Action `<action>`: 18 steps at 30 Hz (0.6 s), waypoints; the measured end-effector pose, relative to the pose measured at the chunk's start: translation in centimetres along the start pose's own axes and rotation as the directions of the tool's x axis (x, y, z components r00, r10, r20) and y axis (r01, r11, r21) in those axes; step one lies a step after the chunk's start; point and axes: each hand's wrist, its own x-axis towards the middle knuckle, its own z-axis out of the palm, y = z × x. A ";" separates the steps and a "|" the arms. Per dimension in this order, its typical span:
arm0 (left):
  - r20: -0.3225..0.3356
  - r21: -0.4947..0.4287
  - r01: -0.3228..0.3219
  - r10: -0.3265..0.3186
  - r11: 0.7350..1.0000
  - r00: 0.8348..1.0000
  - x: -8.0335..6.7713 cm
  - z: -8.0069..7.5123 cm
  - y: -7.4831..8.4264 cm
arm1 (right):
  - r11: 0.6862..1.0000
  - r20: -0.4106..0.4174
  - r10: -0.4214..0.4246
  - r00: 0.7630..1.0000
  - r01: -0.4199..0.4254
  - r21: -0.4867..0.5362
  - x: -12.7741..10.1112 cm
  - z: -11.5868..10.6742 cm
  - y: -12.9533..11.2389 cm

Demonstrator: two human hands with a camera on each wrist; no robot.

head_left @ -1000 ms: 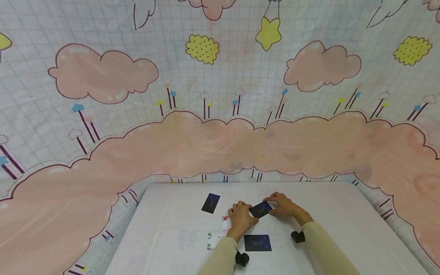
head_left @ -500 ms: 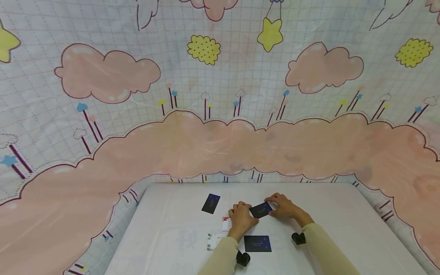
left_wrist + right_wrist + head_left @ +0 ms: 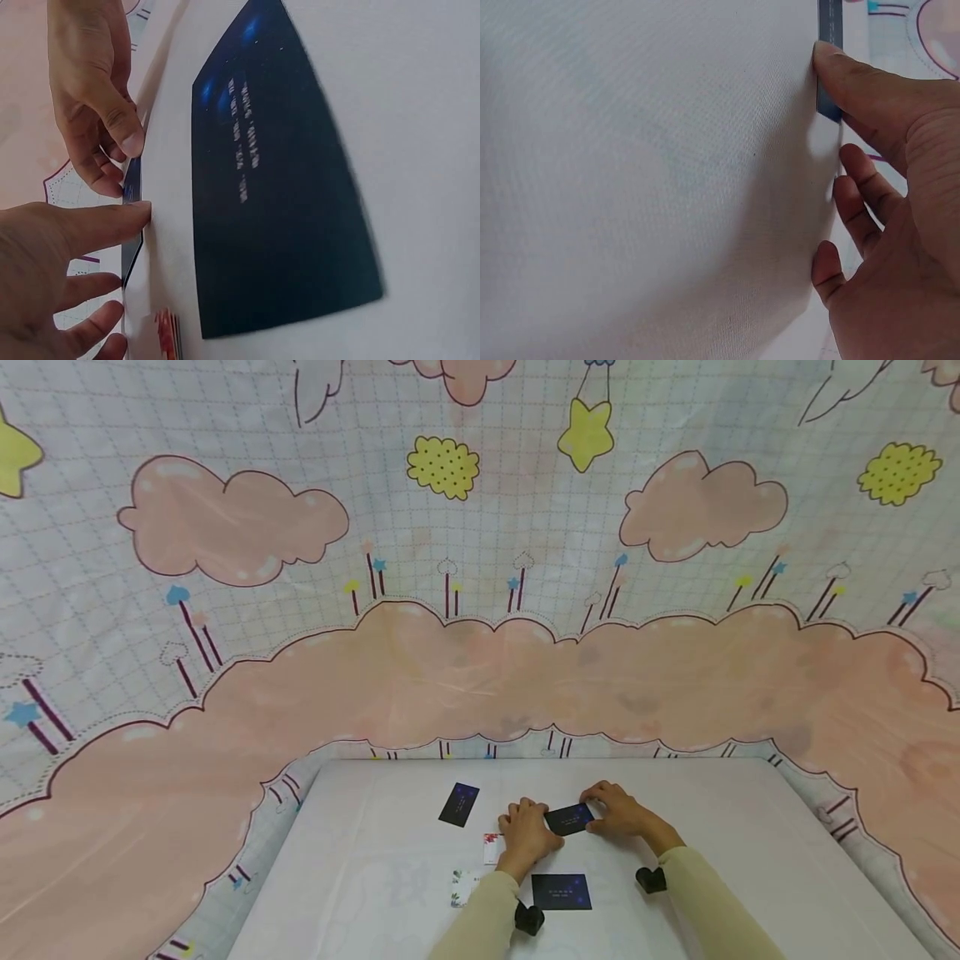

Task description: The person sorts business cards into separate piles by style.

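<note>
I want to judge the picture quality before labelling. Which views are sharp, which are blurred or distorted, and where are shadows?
Head view: even light, strong wide-angle bending of the backdrop; table sharp. Left wrist view: the near dark card has smeared, unreadable print, and the left hand is soft. Right wrist view: cloth weave sharp, with a soft shadow beside the right hand.

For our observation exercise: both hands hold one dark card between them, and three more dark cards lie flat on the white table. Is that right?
Not quite. The left hand and right hand do hold one dark card between them, but the head view shows only two more dark cards flat on the white table: one at the far left and one near the sleeves.
</note>
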 end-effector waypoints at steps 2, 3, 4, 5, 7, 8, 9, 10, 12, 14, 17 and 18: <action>0.000 -0.002 -0.001 0.001 1.000 1.000 0.0 0.0 0.1 | 1.000 -0.001 -0.006 1.000 0.006 0.005 -0.1 0.0 0.0; 0.003 -0.006 -0.001 0.001 1.000 1.000 0.0 0.0 0.1 | 1.000 -0.003 -0.011 1.000 0.011 0.004 -0.1 0.0 0.0; 0.007 -0.012 0.001 -0.001 1.000 1.000 0.0 -0.1 0.1 | 1.000 -0.003 -0.014 1.000 0.014 0.005 -0.2 0.0 0.0; 0.009 -0.018 0.002 -0.001 1.000 1.000 0.0 -0.1 0.1 | 1.000 -0.005 -0.015 1.000 0.015 0.006 -0.2 0.0 0.0; 0.017 -0.029 0.001 0.000 1.000 1.000 -0.1 -0.2 0.2 | 1.000 -0.006 -0.018 1.000 0.018 0.013 -0.3 0.1 0.1; 0.024 -0.034 0.002 -0.001 0.999 1.000 -0.1 -0.2 0.2 | 1.000 -0.006 -0.019 1.000 0.020 0.016 -0.3 0.1 0.1; 0.028 -0.040 0.002 -0.001 0.999 1.000 -0.1 -0.2 0.2 | 1.000 -0.007 -0.023 1.000 0.023 0.018 -0.3 0.1 0.2; 0.031 -0.045 0.002 0.000 0.999 1.000 -0.2 -0.2 0.3 | 0.999 -0.007 -0.023 1.000 0.023 0.023 -0.4 0.1 0.2; 0.032 -0.056 -0.003 0.005 0.998 0.999 -0.2 -0.2 0.3 | 0.999 -0.009 -0.028 1.000 0.029 0.033 -0.5 0.1 0.2; 0.038 -0.068 -0.006 0.009 0.998 0.999 -0.2 -0.1 0.2 | 0.999 -0.009 -0.035 0.999 0.036 0.037 -0.6 0.2 0.3; 0.039 -0.091 -0.019 0.023 0.996 0.999 -0.3 0.1 0.2 | 0.999 -0.013 -0.031 0.999 0.032 0.039 -0.8 0.2 0.4; 0.034 -0.101 -0.028 0.031 0.994 0.999 -0.3 0.2 0.2 | 0.999 -0.012 -0.027 1.000 0.028 0.038 -0.9 0.2 0.4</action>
